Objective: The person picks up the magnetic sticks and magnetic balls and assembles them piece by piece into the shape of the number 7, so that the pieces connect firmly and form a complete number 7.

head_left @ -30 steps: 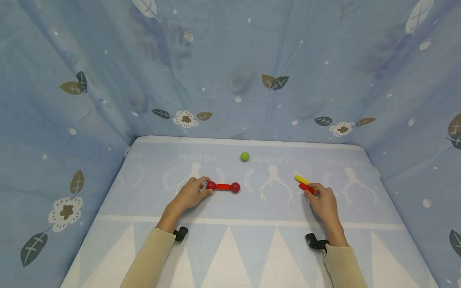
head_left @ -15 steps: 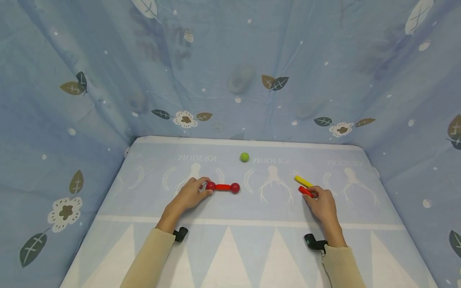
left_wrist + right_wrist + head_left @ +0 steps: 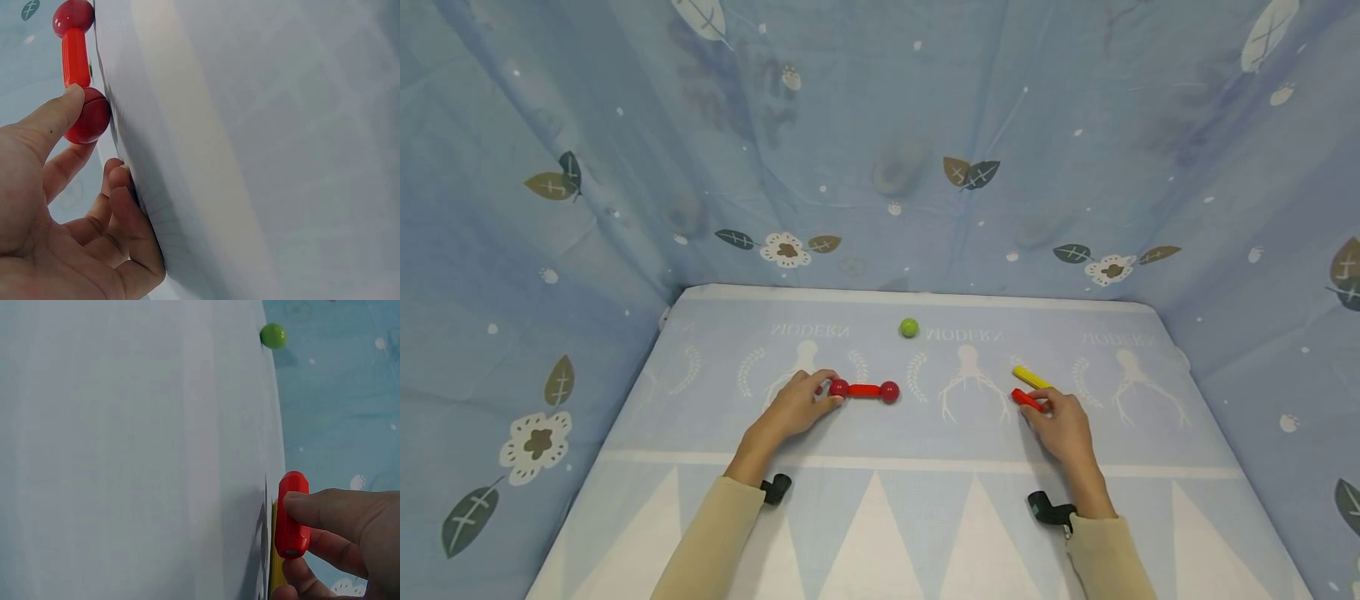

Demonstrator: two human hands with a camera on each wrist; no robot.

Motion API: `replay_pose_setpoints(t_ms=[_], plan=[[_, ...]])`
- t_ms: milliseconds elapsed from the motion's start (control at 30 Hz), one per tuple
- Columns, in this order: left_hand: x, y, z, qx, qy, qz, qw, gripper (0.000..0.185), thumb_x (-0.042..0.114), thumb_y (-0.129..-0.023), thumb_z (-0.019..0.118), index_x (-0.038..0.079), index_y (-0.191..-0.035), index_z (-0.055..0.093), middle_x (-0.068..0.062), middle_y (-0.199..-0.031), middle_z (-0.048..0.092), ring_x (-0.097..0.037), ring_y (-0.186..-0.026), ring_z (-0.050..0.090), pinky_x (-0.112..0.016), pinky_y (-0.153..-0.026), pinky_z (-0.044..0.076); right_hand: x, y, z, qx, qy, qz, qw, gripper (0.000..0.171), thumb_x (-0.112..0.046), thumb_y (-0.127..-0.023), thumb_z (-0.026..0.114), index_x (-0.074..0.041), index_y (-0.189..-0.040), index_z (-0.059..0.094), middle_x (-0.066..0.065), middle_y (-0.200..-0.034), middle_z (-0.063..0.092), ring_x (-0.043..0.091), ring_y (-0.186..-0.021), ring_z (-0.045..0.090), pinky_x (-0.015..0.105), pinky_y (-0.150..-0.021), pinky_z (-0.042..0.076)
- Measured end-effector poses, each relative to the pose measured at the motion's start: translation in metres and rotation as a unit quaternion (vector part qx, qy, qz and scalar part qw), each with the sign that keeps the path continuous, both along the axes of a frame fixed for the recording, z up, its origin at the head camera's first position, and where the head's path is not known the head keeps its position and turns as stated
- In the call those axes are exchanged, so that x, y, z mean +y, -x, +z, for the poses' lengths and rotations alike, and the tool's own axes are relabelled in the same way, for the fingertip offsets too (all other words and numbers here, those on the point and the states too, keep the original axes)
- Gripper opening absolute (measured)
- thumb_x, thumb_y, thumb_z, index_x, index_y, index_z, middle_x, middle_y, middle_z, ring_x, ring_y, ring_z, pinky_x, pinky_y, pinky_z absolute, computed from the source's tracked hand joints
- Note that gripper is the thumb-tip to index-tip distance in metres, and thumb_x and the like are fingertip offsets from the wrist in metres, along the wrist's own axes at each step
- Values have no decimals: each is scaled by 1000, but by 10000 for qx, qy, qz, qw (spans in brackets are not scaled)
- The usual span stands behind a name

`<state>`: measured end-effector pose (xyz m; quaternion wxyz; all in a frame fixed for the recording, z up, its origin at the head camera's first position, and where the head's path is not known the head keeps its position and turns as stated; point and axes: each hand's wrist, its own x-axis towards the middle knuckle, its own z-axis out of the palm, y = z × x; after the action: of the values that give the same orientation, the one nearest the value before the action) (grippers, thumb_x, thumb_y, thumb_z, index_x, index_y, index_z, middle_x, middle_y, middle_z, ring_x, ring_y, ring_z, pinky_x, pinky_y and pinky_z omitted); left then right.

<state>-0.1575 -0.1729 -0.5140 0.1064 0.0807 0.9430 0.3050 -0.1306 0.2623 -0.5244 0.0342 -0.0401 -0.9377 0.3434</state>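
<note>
A red rod with a red ball on each end (image 3: 864, 389) lies on the pale blue printed cloth (image 3: 925, 500). My left hand (image 3: 796, 407) holds its left ball (image 3: 87, 122) between thumb and curled fingers. My right hand (image 3: 1060, 427) pinches a short red rod (image 3: 1027, 400), also seen close up as the red rod (image 3: 292, 515) under my thumb and fingers. A yellow rod (image 3: 1032, 378) lies just behind it on the cloth. A green ball (image 3: 909, 327) sits farther back near the middle, the same green ball (image 3: 273, 335) in the right wrist view.
Blue leaf-patterned fabric walls (image 3: 880, 150) close in the back and both sides of the surface. Both my arms wear beige sleeves (image 3: 707, 542) with black wrist mounts (image 3: 775, 486).
My right hand has drawn the short red rod leftward and slightly toward me, away from the yellow rod. The left hand and the ball-ended rod stayed put.
</note>
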Motion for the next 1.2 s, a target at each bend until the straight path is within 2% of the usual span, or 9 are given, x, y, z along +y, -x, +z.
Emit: replay_pose_setpoints(t_ms=[333,567,1000,1200], plan=[[-1,0,0,21,-38,-21,10000,36,33,-93,73,20,-125,64,-9,-100,56,-22,-84,52,-38,-70,45,-27,3,2,34,172,385,9991,25,-13,-89,76,-1,-111,70,11,-86,61,22,-63,46,33,-55,37],[0,0,0,-4,-34,12,10000,36,33,-93,73,21,-126,64,-8,-100,55,-22,-85,52,-39,-72,46,-49,4,5,26,192,659,9976,25,-14,-89,76,-4,-111,70,10,-88,57,24,-74,47,35,-62,38],[0,0,0,-48,-27,53,10000,36,34,-93,73,22,-125,63,-7,-100,55,-22,-85,52,-38,-71,45,-101,1,5,426,352,1401,9886,20,-10,-84,81,-12,-103,73,3,-83,56,18,-71,45,33,-60,38],[-1,0,-2,-71,-39,68,9999,35,36,-93,72,24,-125,63,-7,-100,54,-22,-85,52,-36,-71,45,-131,-2,6,331,328,1742,9836,21,-12,-85,81,-15,-105,73,3,-86,55,17,-74,46,32,-63,40]])
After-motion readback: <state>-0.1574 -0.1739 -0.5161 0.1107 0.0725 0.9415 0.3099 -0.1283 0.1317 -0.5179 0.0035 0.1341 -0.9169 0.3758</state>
